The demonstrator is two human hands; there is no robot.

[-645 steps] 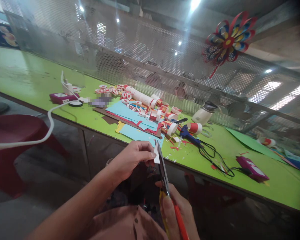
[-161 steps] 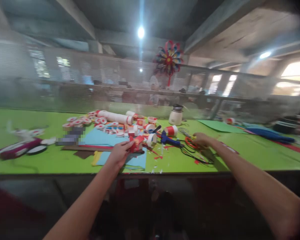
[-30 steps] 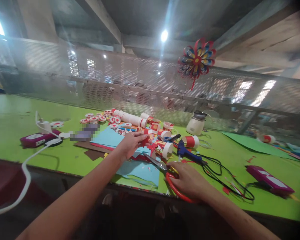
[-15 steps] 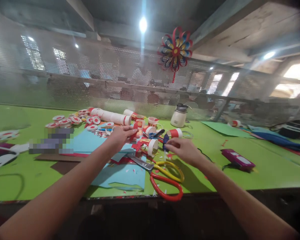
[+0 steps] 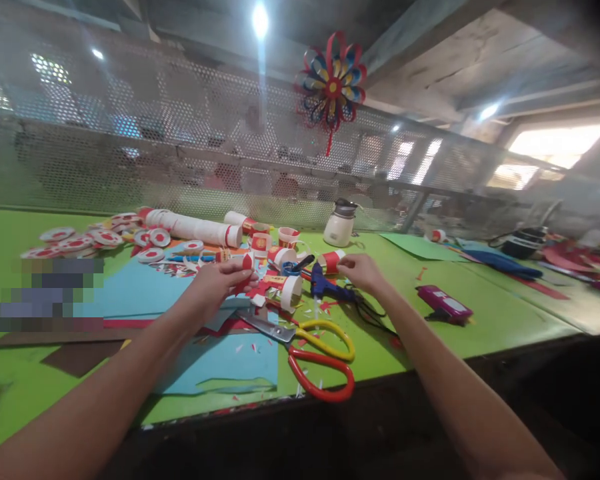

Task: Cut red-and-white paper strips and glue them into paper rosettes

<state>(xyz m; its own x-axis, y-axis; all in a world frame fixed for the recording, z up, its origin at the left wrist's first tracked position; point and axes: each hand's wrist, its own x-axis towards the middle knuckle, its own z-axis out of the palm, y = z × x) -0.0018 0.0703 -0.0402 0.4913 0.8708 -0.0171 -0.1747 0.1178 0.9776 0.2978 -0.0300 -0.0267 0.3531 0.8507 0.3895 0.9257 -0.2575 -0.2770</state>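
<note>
My left hand [image 5: 219, 281] pinches a small red paper piece [image 5: 247, 261] between thumb and fingers, above the blue paper sheets [image 5: 145, 287]. My right hand [image 5: 363, 272] has its fingertips closed at the edge of a red and white paper cup [image 5: 329, 262] lying on its side. Just below that cup, a blue glue gun [image 5: 326, 287] lies on the table with its cord running right. Large scissors [image 5: 283, 333] with one yellow and one red handle lie open in front. A cut paper cup [image 5: 287, 291] sits between my hands.
White-and-red paper discs [image 5: 80, 243] are heaped at the left beside a long stack of cups [image 5: 195, 228]. A white jug [image 5: 339, 225] stands at the back. A purple device [image 5: 445, 305] lies at the right. Paper scraps litter the green table [image 5: 510, 307].
My right hand has left the blue glue gun, which now lies on the table, and has moved to the paper cup. My left hand has drawn slightly back with the red paper piece. The view has shifted right.
</note>
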